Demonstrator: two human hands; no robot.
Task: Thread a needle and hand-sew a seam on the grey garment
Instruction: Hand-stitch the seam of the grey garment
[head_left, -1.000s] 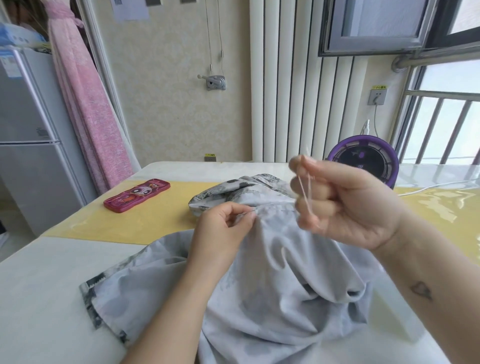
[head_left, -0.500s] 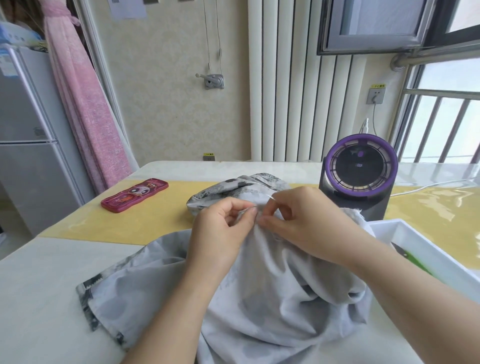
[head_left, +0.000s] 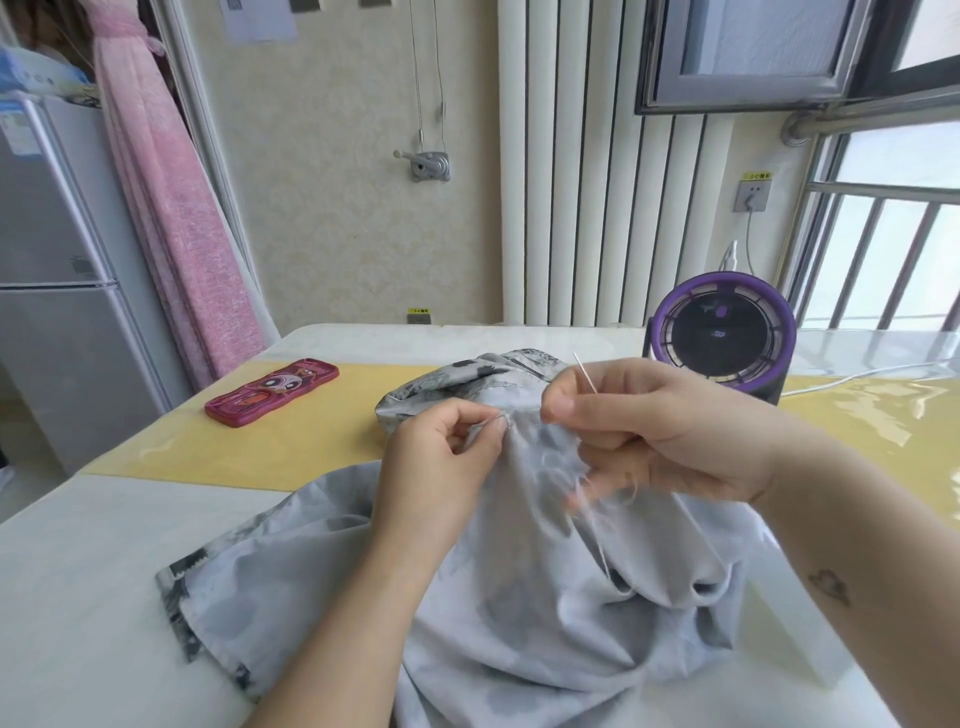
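On the tabletop (head_left: 78, 597) lies a grey garment (head_left: 519, 613). Left hand (head_left: 441, 467) fingers pinch its raised fold; right hand (head_left: 665, 431) fingers grip a needle (head_left: 584, 371) just beside, thread (head_left: 597, 525) trailing down.

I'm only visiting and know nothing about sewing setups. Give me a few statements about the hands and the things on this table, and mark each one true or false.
1. The right hand pinches the needle. True.
2. The left hand lies flat on the bare table. False: it pinches a fold of the grey garment.
3. The pink case lies on the yellow mat, to the left of the garment. True.
4. The purple fan stands beside the pink case. False: it stands at the far right, behind the right hand.
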